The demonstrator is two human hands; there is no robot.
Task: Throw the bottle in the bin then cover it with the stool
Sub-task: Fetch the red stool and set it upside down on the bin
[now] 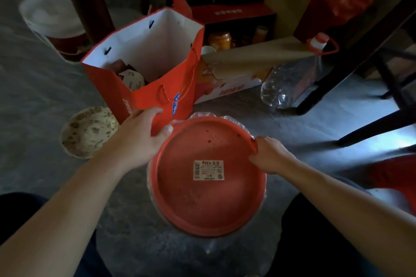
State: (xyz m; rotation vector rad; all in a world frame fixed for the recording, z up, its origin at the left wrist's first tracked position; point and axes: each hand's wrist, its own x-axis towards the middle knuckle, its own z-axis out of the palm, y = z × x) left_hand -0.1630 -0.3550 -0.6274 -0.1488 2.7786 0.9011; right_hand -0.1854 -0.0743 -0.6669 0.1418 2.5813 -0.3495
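A round red plastic stool point(208, 177) with a white label in its middle lies flat over a bin lined with a clear plastic bag point(234, 119), low in the middle of the view. The bin below is hidden except for the bag's edge. My left hand point(139, 135) grips the stool's left rim, thumb on its edge. My right hand point(270, 155) grips its right rim. A large clear plastic bottle point(290, 81) with a red handle and white cap leans on the floor at the right, apart from both hands.
A red paper gift bag point(157, 69) stands open just behind the stool. A speckled bowl point(89, 131) sits on the floor at left, a white bucket point(53, 22) farther back. Cardboard boxes point(236, 65) and dark furniture legs point(364, 101) crowd the back and right.
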